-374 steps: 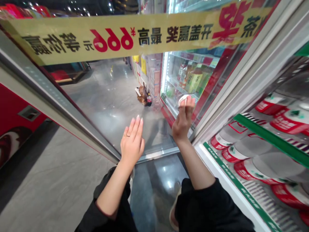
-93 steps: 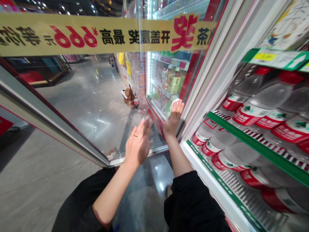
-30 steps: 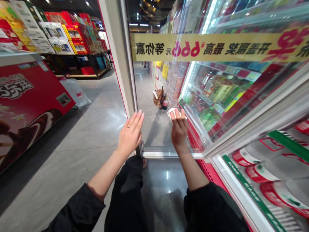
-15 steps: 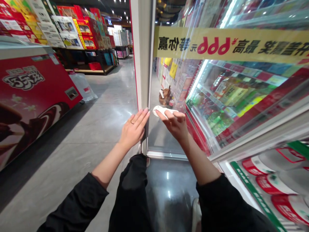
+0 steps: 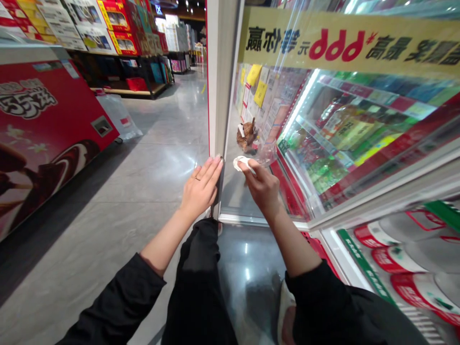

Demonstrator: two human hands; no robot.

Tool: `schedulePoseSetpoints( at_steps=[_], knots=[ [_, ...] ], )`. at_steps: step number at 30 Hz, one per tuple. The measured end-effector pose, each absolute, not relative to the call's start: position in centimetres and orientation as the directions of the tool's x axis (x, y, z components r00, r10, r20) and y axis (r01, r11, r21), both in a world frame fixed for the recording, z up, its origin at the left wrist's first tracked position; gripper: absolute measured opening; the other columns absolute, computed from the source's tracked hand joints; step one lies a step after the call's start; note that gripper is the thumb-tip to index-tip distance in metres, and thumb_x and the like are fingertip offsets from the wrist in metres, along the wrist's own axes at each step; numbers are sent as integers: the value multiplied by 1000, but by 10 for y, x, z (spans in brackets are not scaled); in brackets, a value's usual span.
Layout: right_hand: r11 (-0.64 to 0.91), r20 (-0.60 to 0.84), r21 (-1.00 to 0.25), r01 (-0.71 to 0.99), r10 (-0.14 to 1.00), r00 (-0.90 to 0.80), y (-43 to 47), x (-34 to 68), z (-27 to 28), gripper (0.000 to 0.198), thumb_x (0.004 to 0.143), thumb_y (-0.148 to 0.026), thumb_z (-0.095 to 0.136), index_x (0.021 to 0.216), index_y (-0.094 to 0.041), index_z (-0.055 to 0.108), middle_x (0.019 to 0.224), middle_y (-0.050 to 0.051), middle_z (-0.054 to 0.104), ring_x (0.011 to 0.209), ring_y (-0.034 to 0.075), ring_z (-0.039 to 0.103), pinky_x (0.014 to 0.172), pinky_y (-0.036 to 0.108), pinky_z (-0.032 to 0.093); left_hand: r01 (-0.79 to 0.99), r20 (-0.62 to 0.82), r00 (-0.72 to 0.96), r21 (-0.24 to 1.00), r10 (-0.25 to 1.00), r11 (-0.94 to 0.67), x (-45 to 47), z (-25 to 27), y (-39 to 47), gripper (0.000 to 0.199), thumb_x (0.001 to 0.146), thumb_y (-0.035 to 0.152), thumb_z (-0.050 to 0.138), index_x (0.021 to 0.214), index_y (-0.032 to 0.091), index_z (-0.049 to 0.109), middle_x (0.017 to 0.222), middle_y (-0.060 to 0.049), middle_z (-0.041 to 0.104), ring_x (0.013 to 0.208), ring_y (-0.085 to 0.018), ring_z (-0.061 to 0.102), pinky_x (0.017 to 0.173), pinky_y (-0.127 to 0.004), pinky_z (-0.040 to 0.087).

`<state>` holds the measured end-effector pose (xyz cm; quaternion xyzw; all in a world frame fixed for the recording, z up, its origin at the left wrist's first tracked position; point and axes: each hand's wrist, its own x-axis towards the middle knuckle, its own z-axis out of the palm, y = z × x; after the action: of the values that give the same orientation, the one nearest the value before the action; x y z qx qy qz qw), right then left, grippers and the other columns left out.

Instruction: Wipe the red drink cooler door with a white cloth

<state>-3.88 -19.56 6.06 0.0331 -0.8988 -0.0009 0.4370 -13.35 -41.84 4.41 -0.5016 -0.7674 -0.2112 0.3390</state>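
A glass door [image 5: 233,191] with a pale frame stands swung out in front of me, a yellow strip with mirrored lettering [image 5: 338,43] across its upper part. Flat against the door's outer edge lies my left hand [image 5: 200,189], its fingers stretched out and a ring on one of them. My right hand [image 5: 264,187] pinches a crumpled white tissue [image 5: 241,163] and presses it to the inner side of the glass, low down near the frame. Part of the tissue is hidden behind the fingers.
Right of the door, a drinks cooler [image 5: 334,129] shows bottles through the glass. Large water bottles [image 5: 406,292] in wrapping lie at the lower right. To the left stand a red freezer chest [image 5: 53,124] and shelves of boxed goods [image 5: 118,28]. Beyond the glass sits a brown bundle [image 5: 246,136].
My right hand and the tissue have shifted slightly on the glass, with the fingers now more bunched. My left hand stays on the door edge. The view has tilted down a little.
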Motion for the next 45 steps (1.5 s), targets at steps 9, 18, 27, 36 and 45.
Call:
schedulePoseSetpoints(
  at_steps=[9,18,27,36,45],
  knots=[
    [988,741,-142,-58,67,-668,-214,-44,19,39,118,-28,46,131,-30,83,126,7,84,85,17,77,82,27,62,892,617,-412,122,670,435,-123,25,-409,88,98,6,46,181,17,18,182,-14,34,171,-27,30,140,-49,29],
    [976,824,-216,-18,172,-541,-228,-56,20,40,117,-24,45,134,-29,80,118,11,80,106,22,76,94,33,64,842,625,-506,211,594,496,-103,-5,-391,87,98,6,45,181,16,19,182,-15,35,171,-29,31,139,-54,35],
    [971,782,-240,22,207,-588,-221,-37,-15,35,115,-23,48,132,-26,79,119,11,82,106,21,78,96,30,64,822,628,-544,265,557,504,-94,-20,-385,90,96,5,46,181,16,17,182,-17,35,171,-30,32,138,-57,35],
    [954,726,-287,-86,158,-669,-227,-48,-14,36,111,-17,49,137,-20,73,131,13,78,122,23,76,104,33,64,835,685,-500,222,529,503,-96,-11,-399,93,94,3,44,181,19,15,182,-17,33,171,-29,30,134,-57,41],
    [935,771,-353,-9,286,-569,-240,-72,-13,37,108,-13,52,137,-21,73,132,13,76,119,22,75,106,31,62,831,649,-522,242,553,501,-92,-9,-401,91,95,3,45,180,17,19,183,-17,31,172,-29,28,138,-56,34]
  ],
)
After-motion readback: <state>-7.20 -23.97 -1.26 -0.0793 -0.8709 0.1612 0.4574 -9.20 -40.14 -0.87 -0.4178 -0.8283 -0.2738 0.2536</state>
